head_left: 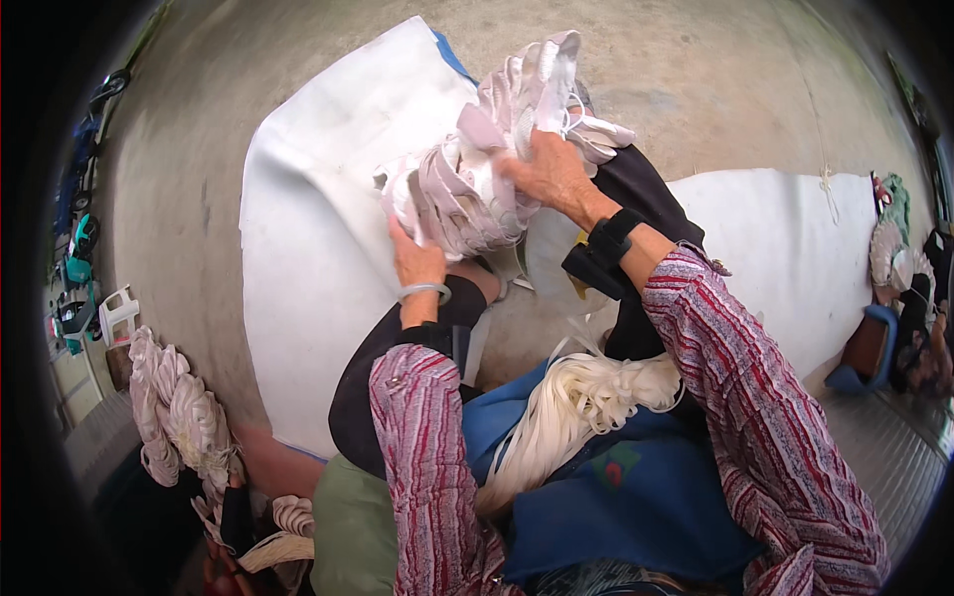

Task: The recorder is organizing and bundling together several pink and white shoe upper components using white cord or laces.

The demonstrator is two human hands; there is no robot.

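A thick bundle of pale pink and white curved pieces (467, 194), which look like shoe uppers, is raised in front of me above my knees. My left hand (417, 263) grips its lower left edge, thumb and fingers partly hidden by the folds. Higher up and farther right, my right hand (552, 179) holds the same bundle, close to a white tie (574, 107). A loose hank of cream strips (586, 397) lies over the blue cloth (626, 497) on my lap.
A white sheet (308, 268) covers the ground ahead and left; another white sheet (785, 238) lies to the right. Similar bundles (184, 407) sit at the left near another person's hands. A person sits at the far right by a blue chair (863, 348). A white stool (119, 313) stands far left.
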